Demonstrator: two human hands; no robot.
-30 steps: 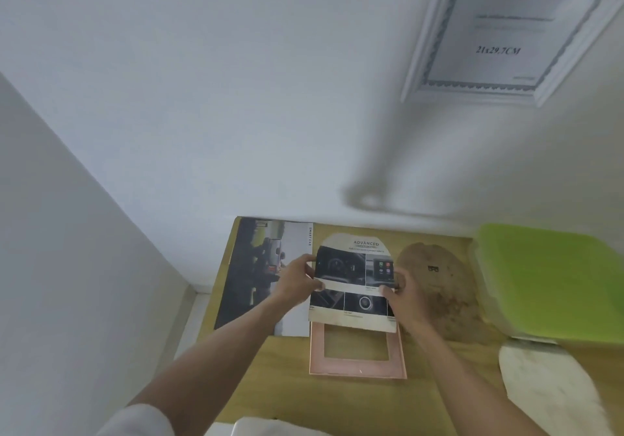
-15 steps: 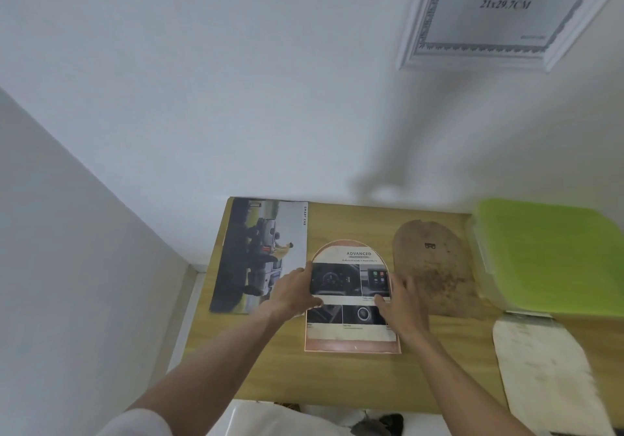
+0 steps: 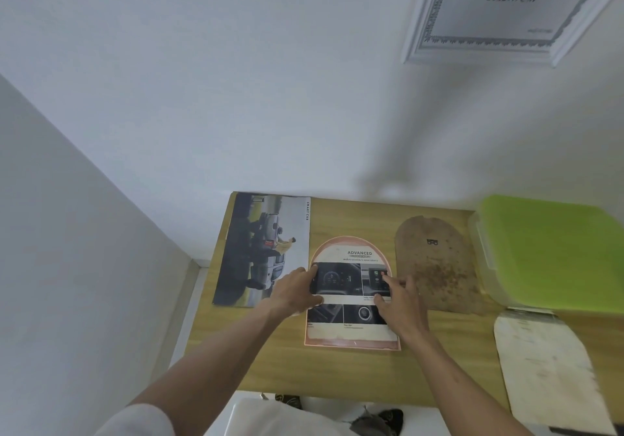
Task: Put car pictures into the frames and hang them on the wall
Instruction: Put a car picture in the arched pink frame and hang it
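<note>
- Lying flat on the wooden table [image 3: 439, 361], the arched car picture [image 3: 351, 297] rests on the pink arch-topped frame [image 3: 353, 346], whose rim shows all around it.
- Picture and frame share one long axis, running from the near table edge toward the wall [image 3: 270, 98]; the rounded top points at the wall.
- From the left, the left hand [image 3: 297, 292] reaches in palm down, fingers spread and pressed on the picture's left edge.
- Opposite it, the right hand [image 3: 403, 304] lies flat, fingers loosely apart, tips on the picture's right side.
- Another car picture [image 3: 263, 250] lies left of the frame, its long axis also toward the wall.
- To the right sit a brown backing board [image 3: 435, 267], a white backing board [image 3: 547, 368] and a green-lidded box [image 3: 553, 253].
- High on the wall hangs a white frame [image 3: 506, 13].
</note>
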